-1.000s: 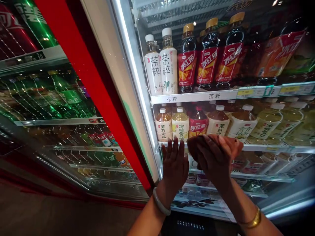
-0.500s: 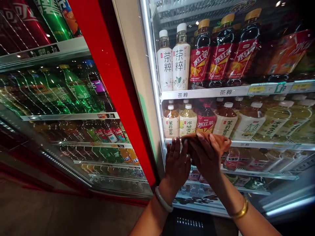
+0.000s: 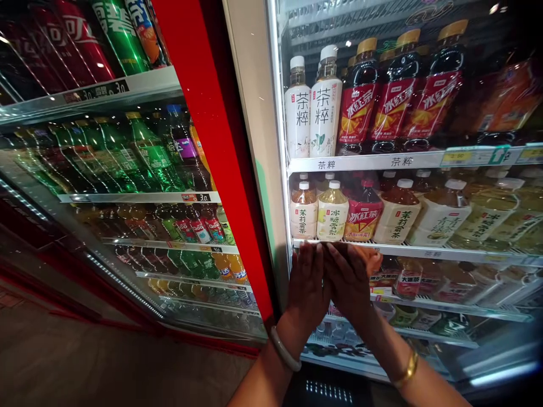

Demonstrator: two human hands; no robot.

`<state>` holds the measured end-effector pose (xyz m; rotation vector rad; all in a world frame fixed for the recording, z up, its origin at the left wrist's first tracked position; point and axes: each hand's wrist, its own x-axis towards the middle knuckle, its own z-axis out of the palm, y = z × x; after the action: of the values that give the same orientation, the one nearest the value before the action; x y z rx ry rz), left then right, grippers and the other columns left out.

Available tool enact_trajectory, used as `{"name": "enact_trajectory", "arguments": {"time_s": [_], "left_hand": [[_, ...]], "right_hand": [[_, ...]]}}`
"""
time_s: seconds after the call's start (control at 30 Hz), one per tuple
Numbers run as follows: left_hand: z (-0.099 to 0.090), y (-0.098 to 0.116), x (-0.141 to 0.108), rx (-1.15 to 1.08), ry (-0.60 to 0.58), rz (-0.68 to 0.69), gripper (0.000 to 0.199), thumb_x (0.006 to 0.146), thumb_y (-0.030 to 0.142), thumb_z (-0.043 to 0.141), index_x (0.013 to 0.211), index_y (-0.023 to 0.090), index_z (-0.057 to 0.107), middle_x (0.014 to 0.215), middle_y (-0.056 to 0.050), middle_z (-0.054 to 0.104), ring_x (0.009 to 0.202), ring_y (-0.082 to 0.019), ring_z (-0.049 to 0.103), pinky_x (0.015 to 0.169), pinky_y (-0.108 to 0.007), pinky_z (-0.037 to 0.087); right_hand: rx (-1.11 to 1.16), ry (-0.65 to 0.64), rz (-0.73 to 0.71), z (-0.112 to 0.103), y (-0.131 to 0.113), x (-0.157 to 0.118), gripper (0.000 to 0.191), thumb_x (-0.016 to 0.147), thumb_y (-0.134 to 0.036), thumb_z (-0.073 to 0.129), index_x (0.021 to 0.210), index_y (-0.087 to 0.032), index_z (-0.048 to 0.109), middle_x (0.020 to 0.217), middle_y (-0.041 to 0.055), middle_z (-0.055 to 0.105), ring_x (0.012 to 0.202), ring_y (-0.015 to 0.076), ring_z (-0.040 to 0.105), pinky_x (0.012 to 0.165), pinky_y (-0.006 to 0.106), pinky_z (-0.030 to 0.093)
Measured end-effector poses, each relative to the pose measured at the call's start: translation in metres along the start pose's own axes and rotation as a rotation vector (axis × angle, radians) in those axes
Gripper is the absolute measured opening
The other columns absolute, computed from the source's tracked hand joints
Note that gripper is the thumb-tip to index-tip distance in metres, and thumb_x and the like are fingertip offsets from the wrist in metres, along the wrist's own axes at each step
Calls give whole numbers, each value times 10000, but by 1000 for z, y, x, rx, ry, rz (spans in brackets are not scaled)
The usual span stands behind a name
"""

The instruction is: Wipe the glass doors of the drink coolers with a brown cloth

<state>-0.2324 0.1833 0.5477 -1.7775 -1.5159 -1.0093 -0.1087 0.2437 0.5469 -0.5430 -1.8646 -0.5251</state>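
Two hands: left hand (image 3: 307,285) flat, fingers extended; beside it, right hand (image 3: 348,282) over a brown cloth (image 3: 329,249), mostly hidden beneath. Beyond, one bottle (image 3: 333,213) reads 冰糖雪梨, another 冰红茶. The rail (image 3: 362,163) above reads 茶粹 twice. Further left, one price tag (image 3: 202,198) shows 3.0.

A right hand (image 3: 350,282) covers most of a brown cloth (image 3: 370,258); both forearms (image 3: 436,389) are cropped at the near edge. Far left, red cans (image 3: 78,42) run out of frame; at right, an orange-labelled bottle (image 3: 511,90) blurs into shadow.
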Motion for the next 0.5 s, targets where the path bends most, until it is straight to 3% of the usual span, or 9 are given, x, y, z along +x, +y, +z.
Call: {"name": "enact_trajectory", "arguments": {"time_s": [0.1, 0.23, 0.3, 0.37, 0.43, 0.5], "left_hand": [[11, -5, -25, 41, 18, 7, 743, 1016, 163, 469, 1681, 94, 145, 1699, -195, 352, 1628, -278, 220, 1304, -530, 351], [15, -12, -44, 79, -2, -104, 814, 999, 177, 530, 1682, 82, 97, 1735, -223, 203, 1638, -320, 157, 1265, -554, 407], [18, -8, -44, 69, -17, -126, 831, 996, 194, 545, 1684, 85, 92, 1743, -218, 160, 1643, -339, 108, 1252, -581, 415], [23, 2, -44, 55, -21, -88, 818, 996, 204, 546, 1682, 83, 117, 1744, -205, 177, 1646, -336, 94, 1270, -589, 384], [29, 10, -47, 54, -14, -13, 782, 1002, 216, 534, 1677, 84, 163, 1740, -186, 221, 1647, -315, 125, 1302, -563, 338], [34, 14, -53, 63, -2, 30, 744, 1009, 205, 509, 1671, 78, 194, 1732, -180, 260, 1644, -294, 165, 1316, -534, 319]], "right_hand": [[-7, -4, 26, 3, -13, -19, 485, 965, -114, 560, 1436, -212, 626, 1437, 68, 669, 1601, 240, 296, 1368, 498, 191], [-3, -66, -68, 5, -6, -16, 433, 1001, -200, 587, 1402, -351, 643, 1359, -42, 719, 1593, 174, 297, 1373, 523, -19], [-4, -81, -98, 1, 7, -16, 436, 1004, -245, 610, 1418, -379, 626, 1387, -47, 703, 1584, 151, 306, 1374, 493, -6], [-8, -88, -59, -4, 16, -25, 439, 1000, -290, 631, 1433, -358, 618, 1434, -7, 675, 1596, 189, 288, 1368, 546, 33], [-1, -77, 15, -7, 16, -42, 453, 999, -287, 625, 1451, -312, 609, 1485, 39, 635, 1610, 244, 262, 1354, 613, 71], [14, -60, 54, -5, 11, -58, 478, 990, -225, 604, 1466, -265, 597, 1518, 58, 606, 1619, 264, 238, 1352, 602, 129]]}}
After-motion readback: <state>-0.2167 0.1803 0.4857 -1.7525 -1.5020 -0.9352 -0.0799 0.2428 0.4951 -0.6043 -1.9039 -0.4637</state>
